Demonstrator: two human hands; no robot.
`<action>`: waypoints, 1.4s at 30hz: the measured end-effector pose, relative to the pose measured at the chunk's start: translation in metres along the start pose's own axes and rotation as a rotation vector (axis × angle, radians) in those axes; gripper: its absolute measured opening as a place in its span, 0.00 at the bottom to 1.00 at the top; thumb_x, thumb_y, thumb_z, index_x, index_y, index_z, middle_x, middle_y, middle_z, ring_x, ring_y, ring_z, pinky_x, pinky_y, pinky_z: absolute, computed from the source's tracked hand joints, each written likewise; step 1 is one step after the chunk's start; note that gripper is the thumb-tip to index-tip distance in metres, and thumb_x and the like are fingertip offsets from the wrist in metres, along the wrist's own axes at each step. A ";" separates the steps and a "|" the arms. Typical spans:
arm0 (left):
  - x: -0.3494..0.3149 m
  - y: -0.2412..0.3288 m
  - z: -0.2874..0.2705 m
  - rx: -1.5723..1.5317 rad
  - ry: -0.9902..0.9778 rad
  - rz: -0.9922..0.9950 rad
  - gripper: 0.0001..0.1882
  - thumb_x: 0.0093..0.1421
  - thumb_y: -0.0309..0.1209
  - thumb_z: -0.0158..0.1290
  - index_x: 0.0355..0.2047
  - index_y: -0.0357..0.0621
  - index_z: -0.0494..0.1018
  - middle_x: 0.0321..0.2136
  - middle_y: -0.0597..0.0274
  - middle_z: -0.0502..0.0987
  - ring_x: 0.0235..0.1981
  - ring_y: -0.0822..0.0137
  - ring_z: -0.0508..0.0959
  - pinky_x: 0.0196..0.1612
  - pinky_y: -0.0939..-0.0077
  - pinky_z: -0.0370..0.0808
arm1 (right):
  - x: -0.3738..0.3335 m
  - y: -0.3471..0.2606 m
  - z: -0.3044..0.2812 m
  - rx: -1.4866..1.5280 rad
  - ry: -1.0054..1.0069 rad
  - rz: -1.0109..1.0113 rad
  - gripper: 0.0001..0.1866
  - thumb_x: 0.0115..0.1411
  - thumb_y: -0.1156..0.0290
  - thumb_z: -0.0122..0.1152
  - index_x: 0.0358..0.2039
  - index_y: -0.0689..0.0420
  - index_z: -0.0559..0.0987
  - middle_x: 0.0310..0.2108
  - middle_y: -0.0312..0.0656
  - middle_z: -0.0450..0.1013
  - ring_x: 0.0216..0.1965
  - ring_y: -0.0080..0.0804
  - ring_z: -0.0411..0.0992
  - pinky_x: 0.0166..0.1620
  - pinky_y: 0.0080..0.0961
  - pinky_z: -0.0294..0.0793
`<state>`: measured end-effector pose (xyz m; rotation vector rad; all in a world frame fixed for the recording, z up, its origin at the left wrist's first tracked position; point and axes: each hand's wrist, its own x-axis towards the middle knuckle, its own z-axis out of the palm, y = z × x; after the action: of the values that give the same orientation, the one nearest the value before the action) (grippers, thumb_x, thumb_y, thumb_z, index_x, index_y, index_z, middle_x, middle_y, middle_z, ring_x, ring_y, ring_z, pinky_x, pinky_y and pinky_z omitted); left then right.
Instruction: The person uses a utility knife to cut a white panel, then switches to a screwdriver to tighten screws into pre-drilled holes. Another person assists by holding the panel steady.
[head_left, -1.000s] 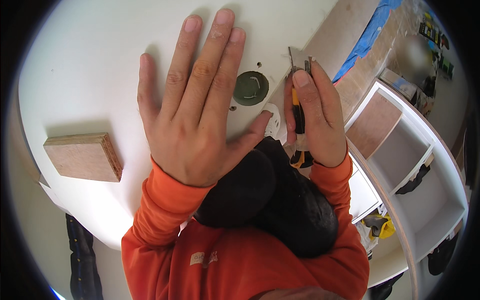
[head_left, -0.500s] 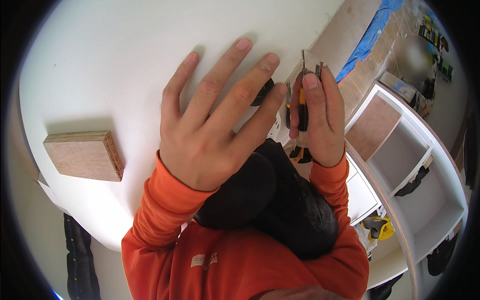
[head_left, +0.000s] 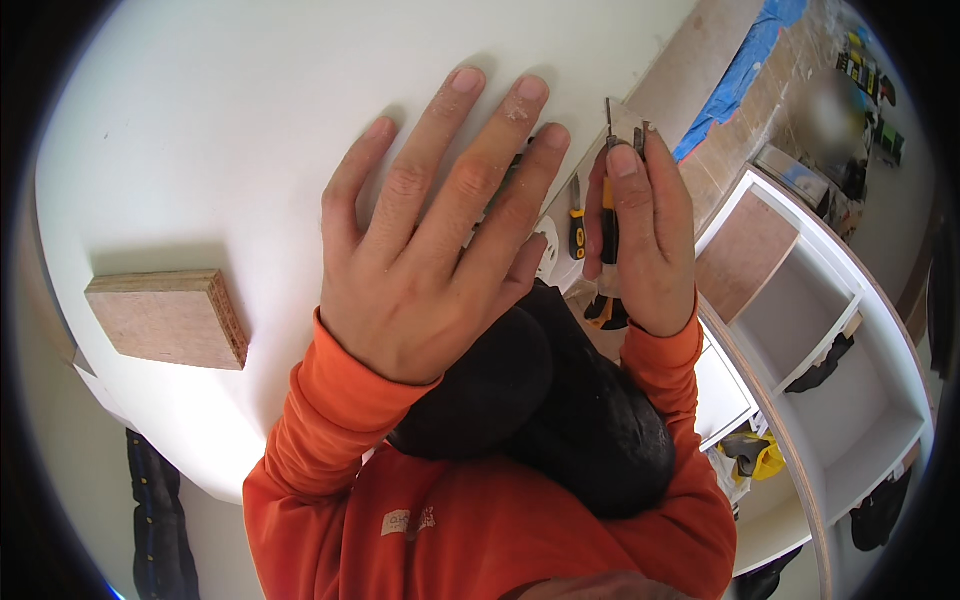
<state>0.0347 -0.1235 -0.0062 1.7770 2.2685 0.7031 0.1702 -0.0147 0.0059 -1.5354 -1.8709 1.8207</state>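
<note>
My left hand (head_left: 430,210) lies over the white panel (head_left: 240,120), palm down, with its fingers stretched out. Beneath its index and middle fingers a dark object with a hint of green (head_left: 508,180) shows only in slivers. To the right, beyond the panel's edge, my right hand (head_left: 645,230) is closed around a thin-bladed tool with a yellow-and-black handle (head_left: 608,215), its narrow metal end pointing away from me. A small dark metal piece (head_left: 639,138) sticks up between the thumb and fingers; its kind is unclear.
A plywood block (head_left: 165,315) sits on the panel at left. Another yellow-and-black-handled tool (head_left: 577,235) lies beside my right hand. A white shelf unit (head_left: 880,400) with compartments stands at right. Blue sheeting (head_left: 735,75) lies farther off. My dark-clad knees (head_left: 590,420) are below.
My left hand's index and middle fingers have shifted away from me and closer together, and its thumb now shows. The right hand has barely moved and still holds the tool.
</note>
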 end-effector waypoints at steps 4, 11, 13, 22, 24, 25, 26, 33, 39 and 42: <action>-0.004 -0.005 0.005 -0.053 0.078 0.049 0.19 0.45 0.35 0.64 0.39 0.50 0.78 0.53 0.63 0.74 0.57 0.55 0.71 0.58 0.56 0.65 | -0.001 -0.003 -0.002 0.001 -0.031 0.035 0.15 0.71 0.62 0.41 0.35 0.62 0.67 0.14 0.36 0.64 0.10 0.20 0.61 0.16 0.19 0.57; -0.006 -0.005 0.006 -0.115 0.106 0.047 0.16 0.41 0.33 0.67 0.27 0.44 0.73 0.46 0.54 0.75 0.52 0.49 0.73 0.53 0.50 0.69 | 0.004 -0.003 -0.002 0.061 -0.048 0.028 0.15 0.71 0.63 0.40 0.35 0.63 0.67 0.16 0.37 0.64 0.11 0.20 0.61 0.16 0.19 0.57; -0.005 -0.006 0.005 -0.111 0.110 0.046 0.16 0.41 0.33 0.67 0.27 0.44 0.73 0.46 0.54 0.75 0.52 0.49 0.74 0.53 0.50 0.69 | 0.002 -0.004 -0.003 0.059 -0.061 0.052 0.15 0.71 0.63 0.40 0.35 0.63 0.67 0.17 0.37 0.64 0.11 0.20 0.61 0.16 0.19 0.57; -0.003 -0.007 0.006 -0.122 0.121 0.055 0.17 0.39 0.32 0.68 0.26 0.44 0.72 0.47 0.53 0.75 0.52 0.49 0.74 0.53 0.50 0.69 | 0.003 -0.005 -0.001 0.120 -0.058 0.058 0.16 0.71 0.63 0.41 0.34 0.64 0.67 0.19 0.37 0.64 0.11 0.20 0.61 0.16 0.19 0.57; -0.005 -0.007 0.004 -0.127 0.102 0.051 0.17 0.39 0.32 0.68 0.27 0.44 0.72 0.47 0.53 0.75 0.52 0.49 0.74 0.53 0.50 0.69 | 0.002 -0.004 -0.002 0.126 -0.070 0.060 0.16 0.71 0.63 0.41 0.35 0.64 0.67 0.19 0.37 0.64 0.11 0.20 0.61 0.16 0.19 0.58; -0.004 -0.008 0.003 -0.128 0.096 0.049 0.17 0.39 0.32 0.68 0.27 0.44 0.72 0.47 0.53 0.75 0.52 0.49 0.74 0.53 0.50 0.69 | 0.000 -0.005 -0.002 0.125 -0.076 0.073 0.16 0.71 0.63 0.41 0.35 0.64 0.67 0.18 0.36 0.63 0.11 0.20 0.61 0.16 0.19 0.58; -0.004 -0.008 0.003 -0.128 0.099 0.049 0.17 0.39 0.32 0.68 0.27 0.44 0.72 0.47 0.53 0.75 0.52 0.49 0.74 0.53 0.50 0.69 | -0.002 -0.005 -0.003 0.124 -0.083 0.086 0.16 0.71 0.62 0.41 0.35 0.63 0.67 0.18 0.36 0.63 0.11 0.20 0.61 0.16 0.19 0.58; -0.006 -0.009 0.005 -0.138 0.101 0.057 0.22 0.41 0.32 0.68 0.34 0.44 0.71 0.48 0.52 0.74 0.52 0.48 0.74 0.53 0.51 0.69 | -0.002 -0.007 -0.001 0.153 -0.061 0.096 0.16 0.71 0.61 0.41 0.35 0.63 0.67 0.20 0.36 0.64 0.12 0.20 0.62 0.16 0.18 0.57; -0.005 -0.015 0.004 -0.161 0.117 0.006 0.36 0.41 0.35 0.70 0.48 0.43 0.64 0.51 0.49 0.72 0.55 0.46 0.71 0.55 0.54 0.65 | -0.001 -0.004 -0.002 0.156 -0.083 0.089 0.16 0.71 0.61 0.40 0.35 0.63 0.67 0.20 0.37 0.64 0.12 0.20 0.61 0.16 0.18 0.57; -0.006 -0.014 0.002 -0.167 0.106 -0.035 0.40 0.40 0.36 0.70 0.51 0.43 0.62 0.52 0.48 0.71 0.56 0.46 0.70 0.56 0.55 0.63 | -0.006 -0.001 -0.001 0.175 -0.081 0.113 0.16 0.71 0.62 0.41 0.35 0.63 0.67 0.20 0.37 0.64 0.11 0.20 0.61 0.16 0.18 0.57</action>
<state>0.0253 -0.1311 -0.0157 1.6569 2.2261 0.9705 0.1732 -0.0175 0.0101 -1.5575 -1.6356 2.0627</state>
